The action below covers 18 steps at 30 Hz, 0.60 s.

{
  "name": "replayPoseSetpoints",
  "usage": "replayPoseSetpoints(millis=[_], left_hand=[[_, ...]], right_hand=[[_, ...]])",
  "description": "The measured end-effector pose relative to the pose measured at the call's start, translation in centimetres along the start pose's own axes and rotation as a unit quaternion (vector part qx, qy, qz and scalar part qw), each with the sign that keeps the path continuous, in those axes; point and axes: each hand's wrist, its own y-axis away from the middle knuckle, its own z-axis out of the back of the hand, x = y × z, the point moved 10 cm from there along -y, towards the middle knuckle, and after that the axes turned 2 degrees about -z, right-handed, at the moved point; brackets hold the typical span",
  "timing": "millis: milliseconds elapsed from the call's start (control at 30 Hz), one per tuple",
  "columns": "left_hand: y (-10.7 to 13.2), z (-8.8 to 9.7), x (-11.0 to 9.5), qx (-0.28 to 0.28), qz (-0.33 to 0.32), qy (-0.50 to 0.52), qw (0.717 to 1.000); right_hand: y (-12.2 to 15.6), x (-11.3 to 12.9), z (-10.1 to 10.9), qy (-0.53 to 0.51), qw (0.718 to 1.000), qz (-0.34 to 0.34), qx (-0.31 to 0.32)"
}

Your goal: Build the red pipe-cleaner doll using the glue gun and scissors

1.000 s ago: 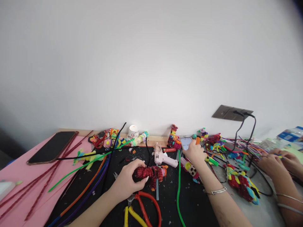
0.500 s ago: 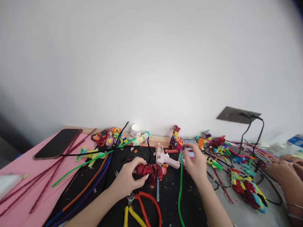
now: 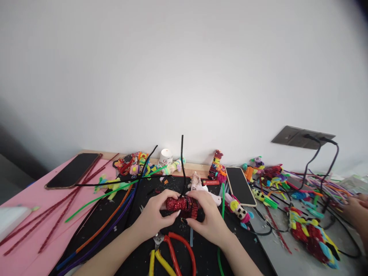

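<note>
Grip, now two-handed for the work: our left hand (image 3: pixel 155 213) and right hand (image 3: pixel 209 219), off the rightward phone (image 3: pixel 240 186), pinch the red tinsel roll (image 3: pixel 176 204).

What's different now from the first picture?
The right hand left the phone, whose screen went dark, and moved left onto the red sparkly piece. The black stem there sticks up higher. The left hand still holds the piece, and the red handles stay put.

Craft workspace with pipe cleaners (image 3: pixel 223 199), glue gun (image 3: pixel 196 181), pliers (image 3: pixel 172 252)
</note>
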Motion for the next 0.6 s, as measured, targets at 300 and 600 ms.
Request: replayPoseSetpoints(millis=[300,600], left_hand=[[0.2,-0.6,0.4,0.007,0.010,0.122,0.993],[0.2,-1.0,3.0,-0.009,0.150,0.290,0.945]], right_hand=[[0.2,0.8,0.5,0.038,0.996,0.038,-0.074],[0.1,0.7,0.7,0.055,0.993,0.035,-0.102]])
